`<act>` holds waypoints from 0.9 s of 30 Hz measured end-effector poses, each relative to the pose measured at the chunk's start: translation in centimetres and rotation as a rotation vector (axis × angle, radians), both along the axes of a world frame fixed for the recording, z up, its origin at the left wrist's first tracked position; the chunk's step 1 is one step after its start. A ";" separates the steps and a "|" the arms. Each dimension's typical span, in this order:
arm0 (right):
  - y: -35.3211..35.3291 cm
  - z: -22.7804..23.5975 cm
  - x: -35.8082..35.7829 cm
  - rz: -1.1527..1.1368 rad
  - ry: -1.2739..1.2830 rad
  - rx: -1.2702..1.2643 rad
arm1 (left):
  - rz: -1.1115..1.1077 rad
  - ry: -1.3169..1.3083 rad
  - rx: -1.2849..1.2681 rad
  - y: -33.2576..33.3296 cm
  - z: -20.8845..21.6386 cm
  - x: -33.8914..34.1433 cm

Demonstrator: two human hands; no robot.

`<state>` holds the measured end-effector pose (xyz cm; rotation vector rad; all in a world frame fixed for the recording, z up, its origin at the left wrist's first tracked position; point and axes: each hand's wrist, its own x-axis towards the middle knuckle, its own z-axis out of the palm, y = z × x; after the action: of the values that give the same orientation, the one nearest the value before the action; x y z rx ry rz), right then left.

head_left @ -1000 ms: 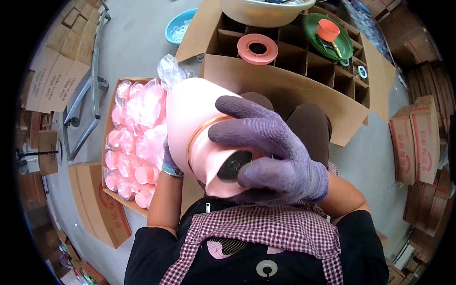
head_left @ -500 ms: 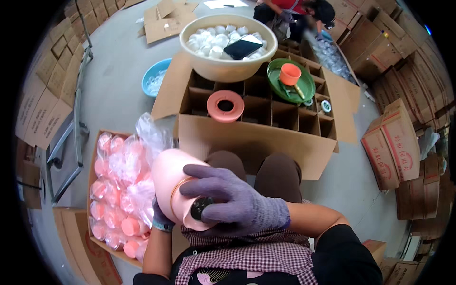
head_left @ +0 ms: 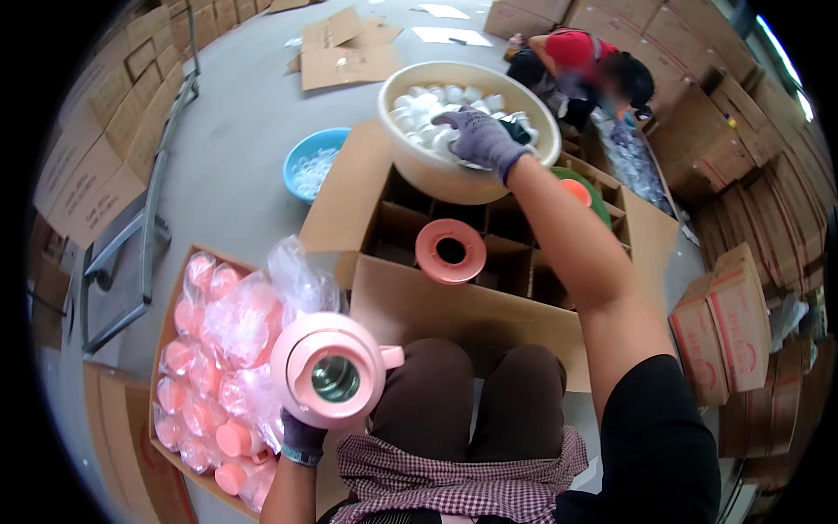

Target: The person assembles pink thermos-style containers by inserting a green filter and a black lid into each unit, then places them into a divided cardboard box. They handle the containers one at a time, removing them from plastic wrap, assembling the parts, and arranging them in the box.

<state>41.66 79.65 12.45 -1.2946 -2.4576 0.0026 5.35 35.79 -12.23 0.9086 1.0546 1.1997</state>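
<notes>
My left hand (head_left: 302,433), in a purple glove, holds a pink flask body (head_left: 330,377) upright above my left knee, its open mouth showing a shiny glass liner. My right hand (head_left: 481,140), also gloved, reaches far forward into a cream bowl (head_left: 419,157) full of small white parts, fingers curled down among them; whether it grips one is hidden. The bowl rests on an open cardboard box with dividers (head_left: 410,297). A pink ring-shaped collar (head_left: 450,251) lies on the dividers.
A carton of bagged pink flask bodies (head_left: 214,349) stands at my left. A blue basin (head_left: 314,162) sits on the floor beyond. A green tray with an orange piece (head_left: 583,190) lies on the box. Another person (head_left: 594,70) crouches behind. Stacked cartons line both sides.
My right hand left the flask's mouth and stretched forward into the cream bowl. The flask, earlier covered by that hand, now sits in my left hand alone with its opening exposed.
</notes>
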 end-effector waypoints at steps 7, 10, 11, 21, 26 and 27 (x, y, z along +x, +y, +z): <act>-1.8 2.0 -0.7 -0.091 0.078 0.177 | 0.180 -0.717 -0.036 1.1 4.1 1.9; -8.8 4.9 -0.7 0.076 0.543 -0.036 | 0.141 -0.561 -0.011 1.3 4.7 2.4; -13.6 6.0 -2.0 0.175 0.612 -0.110 | 0.137 -0.566 -0.004 1.1 4.9 2.5; -38.2 6.6 -1.2 0.368 0.436 0.209 | 0.033 -0.589 0.138 0.2 12.1 5.9; -44.5 3.2 0.9 0.181 0.595 0.223 | 0.126 -0.409 0.232 -1.1 15.5 7.6; -45.8 2.4 1.2 0.150 0.655 0.209 | 0.120 -0.369 0.239 -1.2 15.8 7.5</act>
<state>42.90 33.85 14.82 -0.8424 -1.9201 0.1746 12.88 34.55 3.58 0.7721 0.6860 1.5490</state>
